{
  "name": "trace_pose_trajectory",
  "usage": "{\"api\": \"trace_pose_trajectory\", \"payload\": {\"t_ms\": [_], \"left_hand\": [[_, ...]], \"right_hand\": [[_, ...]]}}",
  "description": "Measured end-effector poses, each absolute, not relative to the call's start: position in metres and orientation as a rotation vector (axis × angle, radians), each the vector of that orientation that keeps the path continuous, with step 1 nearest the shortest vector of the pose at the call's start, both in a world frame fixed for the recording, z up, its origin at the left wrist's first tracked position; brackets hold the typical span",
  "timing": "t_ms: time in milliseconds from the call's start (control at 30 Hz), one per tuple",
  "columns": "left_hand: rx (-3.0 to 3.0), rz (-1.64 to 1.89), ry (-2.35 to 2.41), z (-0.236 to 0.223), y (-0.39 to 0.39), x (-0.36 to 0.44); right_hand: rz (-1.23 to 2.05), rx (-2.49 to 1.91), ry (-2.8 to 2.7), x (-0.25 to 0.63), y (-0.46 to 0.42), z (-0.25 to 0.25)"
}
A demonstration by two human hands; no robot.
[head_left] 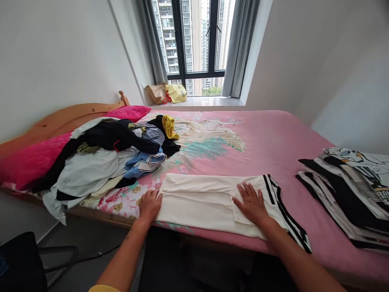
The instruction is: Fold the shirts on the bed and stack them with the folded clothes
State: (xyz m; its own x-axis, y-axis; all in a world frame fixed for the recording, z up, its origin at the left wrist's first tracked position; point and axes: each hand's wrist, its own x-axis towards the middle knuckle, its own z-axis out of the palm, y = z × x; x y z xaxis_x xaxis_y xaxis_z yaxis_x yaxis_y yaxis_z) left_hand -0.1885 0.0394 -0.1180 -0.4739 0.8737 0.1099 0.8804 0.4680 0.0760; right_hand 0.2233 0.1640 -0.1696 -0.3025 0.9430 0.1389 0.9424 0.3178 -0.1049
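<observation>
A cream shirt with black stripes along its right end lies folded into a long strip near the front edge of the bed. At the shirt's left end, my left hand rests against the edge, fingers a little bent and slightly apart. My right hand lies flat on the right part of the shirt, fingers spread over a folded-in section, just left of the stripes. The cloth directly beneath both palms is hidden.
A loose heap of clothes covers the bed's left side by pink pillows. Folded clothes are stacked at the right. A patterned pink sheet covers the bed. Bags sit on the windowsill; a black chair stands lower left.
</observation>
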Motion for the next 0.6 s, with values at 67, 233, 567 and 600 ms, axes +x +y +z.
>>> {"api": "trace_pose_trajectory", "payload": {"t_ms": [67, 233, 567, 600], "left_hand": [[-1.538, -0.187, -2.703, -0.109, 0.035, -0.187], [-1.517, -0.074, -2.992, -0.092, 0.033, -0.189], [-1.576, -0.268, -3.208, -0.091, 0.067, -0.208], [-1.580, -0.291, -3.207, -0.091, 0.070, -0.207]], "right_hand": [[-0.024, -1.735, -2.400, 0.224, 0.163, -0.171], [-0.037, -1.726, -2.393, 0.225, 0.162, -0.174], [0.212, -1.589, -2.238, 0.225, 0.162, -0.167], [0.308, -1.542, -2.153, 0.227, 0.161, -0.163]]}}
